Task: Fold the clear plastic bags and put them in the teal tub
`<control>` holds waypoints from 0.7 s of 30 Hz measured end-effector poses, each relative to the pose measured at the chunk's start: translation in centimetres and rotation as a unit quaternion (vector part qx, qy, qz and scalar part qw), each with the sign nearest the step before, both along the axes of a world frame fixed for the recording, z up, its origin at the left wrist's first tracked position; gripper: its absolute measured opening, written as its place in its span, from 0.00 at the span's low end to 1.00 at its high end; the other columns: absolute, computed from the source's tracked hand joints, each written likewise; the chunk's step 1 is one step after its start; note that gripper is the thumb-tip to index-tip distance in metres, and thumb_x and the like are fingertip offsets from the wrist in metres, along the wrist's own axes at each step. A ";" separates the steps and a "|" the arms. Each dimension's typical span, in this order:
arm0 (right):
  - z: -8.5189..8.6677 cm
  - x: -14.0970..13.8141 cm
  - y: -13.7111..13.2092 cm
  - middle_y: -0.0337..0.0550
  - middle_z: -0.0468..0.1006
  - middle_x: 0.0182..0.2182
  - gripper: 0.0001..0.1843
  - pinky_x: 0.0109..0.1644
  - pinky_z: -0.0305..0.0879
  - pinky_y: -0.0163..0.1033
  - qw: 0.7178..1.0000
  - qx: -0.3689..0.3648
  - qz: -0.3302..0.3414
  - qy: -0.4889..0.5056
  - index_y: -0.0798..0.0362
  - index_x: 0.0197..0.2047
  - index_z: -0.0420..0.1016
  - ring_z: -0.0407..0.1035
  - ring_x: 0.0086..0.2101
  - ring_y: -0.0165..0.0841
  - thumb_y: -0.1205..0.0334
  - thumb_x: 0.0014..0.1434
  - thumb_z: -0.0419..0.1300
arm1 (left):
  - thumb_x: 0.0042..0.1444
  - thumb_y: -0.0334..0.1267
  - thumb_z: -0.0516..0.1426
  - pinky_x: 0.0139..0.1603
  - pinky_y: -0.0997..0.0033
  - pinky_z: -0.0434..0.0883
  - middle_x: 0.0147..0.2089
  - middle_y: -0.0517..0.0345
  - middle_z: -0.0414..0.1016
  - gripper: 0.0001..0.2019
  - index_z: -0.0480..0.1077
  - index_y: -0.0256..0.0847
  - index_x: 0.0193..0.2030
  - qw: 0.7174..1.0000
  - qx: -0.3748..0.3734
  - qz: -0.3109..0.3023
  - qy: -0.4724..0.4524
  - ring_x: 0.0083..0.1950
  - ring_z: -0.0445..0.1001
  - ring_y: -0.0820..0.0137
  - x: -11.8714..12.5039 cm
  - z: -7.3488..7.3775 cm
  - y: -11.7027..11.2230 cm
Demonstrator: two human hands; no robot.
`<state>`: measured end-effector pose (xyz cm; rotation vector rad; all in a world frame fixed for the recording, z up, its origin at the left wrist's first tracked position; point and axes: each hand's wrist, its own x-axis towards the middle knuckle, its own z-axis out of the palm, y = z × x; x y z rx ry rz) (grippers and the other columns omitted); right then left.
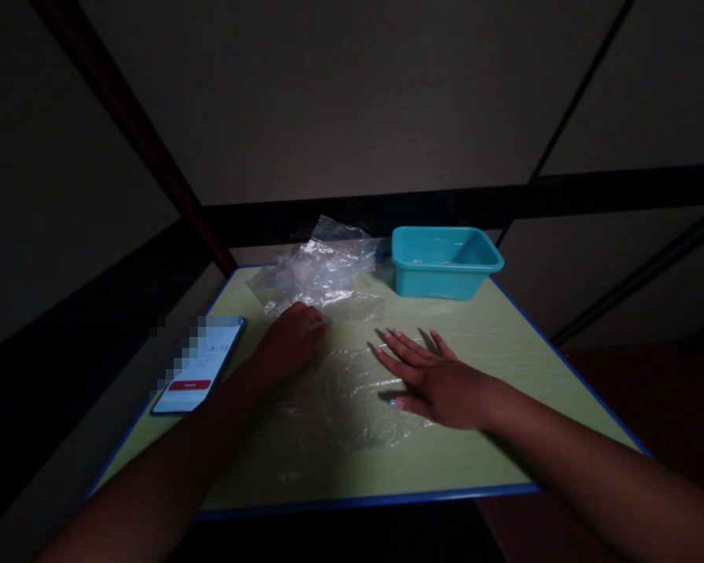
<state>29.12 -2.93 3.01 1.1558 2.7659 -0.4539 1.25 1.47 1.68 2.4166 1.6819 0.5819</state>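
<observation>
A clear plastic bag (357, 414) lies flat and slightly wrinkled on the table, between my two hands. My right hand (431, 379) rests palm down over its right side, fingers stretched out and spread. At the bag's upper left is my left hand (293, 340), its fingers curled in with the thumb near them. Whatever those fingers grip, if anything, is hidden. Just beyond my left hand sits a crumpled heap of clear plastic bags (322, 270).
A turquoise plastic tub (440, 277) stands at the back right of the pale green, blue-edged table (493, 461). On the left lies a phone (202, 363) with its screen lit. A panelled wall (352, 117) rises close behind the table. The light is dim.
</observation>
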 end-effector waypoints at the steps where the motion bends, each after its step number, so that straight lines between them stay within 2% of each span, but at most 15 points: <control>1: 0.0 0.0 0.0 0.53 0.32 0.69 0.40 0.64 0.32 0.71 1.000 0.000 0.000 0.002 0.48 0.72 0.36 0.32 0.67 0.50 0.42 0.66 0.48 | 0.62 0.45 0.49 0.45 0.61 0.67 0.40 0.52 0.69 0.13 0.68 0.39 0.38 1.000 -0.006 -0.007 0.001 0.43 0.69 0.62 0.2 0.2 -0.3; 6: -0.2 0.2 0.2 0.54 0.34 0.69 0.40 0.64 0.31 0.71 1.000 -0.009 0.011 -0.002 0.47 0.72 0.37 0.34 0.67 0.51 0.41 0.65 0.48 | 0.55 0.48 0.57 0.42 0.63 0.66 0.40 0.52 0.68 0.12 0.66 0.41 0.35 0.995 -0.059 -0.072 0.029 0.42 0.67 0.61 0.7 0.3 -1.1; 11: -0.1 0.4 0.4 0.55 0.35 0.69 0.39 0.65 0.31 0.69 1.000 -0.011 0.015 -0.017 0.49 0.72 0.39 0.35 0.67 0.49 0.43 0.66 0.48 | 0.48 0.54 0.63 0.42 0.62 0.64 0.40 0.51 0.68 0.20 0.65 0.40 0.34 0.991 -0.048 -0.091 0.082 0.43 0.65 0.58 0.3 -0.4 -0.6; 13: 0.0 0.5 0.4 0.55 0.35 0.69 0.38 0.65 0.32 0.68 0.999 -0.011 0.014 -0.026 0.49 0.72 0.39 0.35 0.68 0.48 0.43 0.66 0.47 | 0.48 0.55 0.63 0.42 0.61 0.64 0.39 0.51 0.68 0.20 0.64 0.41 0.32 0.990 -0.037 -0.071 0.113 0.43 0.65 0.57 0.0 -0.5 -0.4; 16: 0.0 0.5 0.4 0.53 0.36 0.70 0.38 0.66 0.32 0.67 0.999 -0.011 0.010 -0.028 0.48 0.72 0.40 0.35 0.68 0.48 0.42 0.66 0.48 | 0.51 0.54 0.61 0.42 0.59 0.64 0.38 0.49 0.68 0.18 0.64 0.41 0.31 0.990 -0.008 0.002 0.138 0.43 0.64 0.55 -0.1 -0.4 -0.1; 19: 0.0 0.4 0.3 0.51 0.35 0.70 0.38 0.66 0.33 0.67 1.000 -0.006 0.006 -0.014 0.46 0.72 0.37 0.35 0.68 0.49 0.42 0.66 0.47 | 0.55 0.51 0.57 0.44 0.57 0.64 0.38 0.50 0.68 0.15 0.64 0.41 0.32 0.991 0.033 0.072 0.104 0.44 0.64 0.56 0.0 -0.1 0.0; 21: 0.1 0.3 0.3 0.50 0.34 0.70 0.39 0.66 0.33 0.68 1.000 0.002 0.003 0.001 0.45 0.72 0.34 0.34 0.68 0.49 0.42 0.66 0.46 | 0.58 0.51 0.54 0.47 0.56 0.65 0.40 0.50 0.68 0.14 0.65 0.41 0.34 0.993 0.068 0.076 0.066 0.45 0.64 0.57 0.3 0.1 -0.2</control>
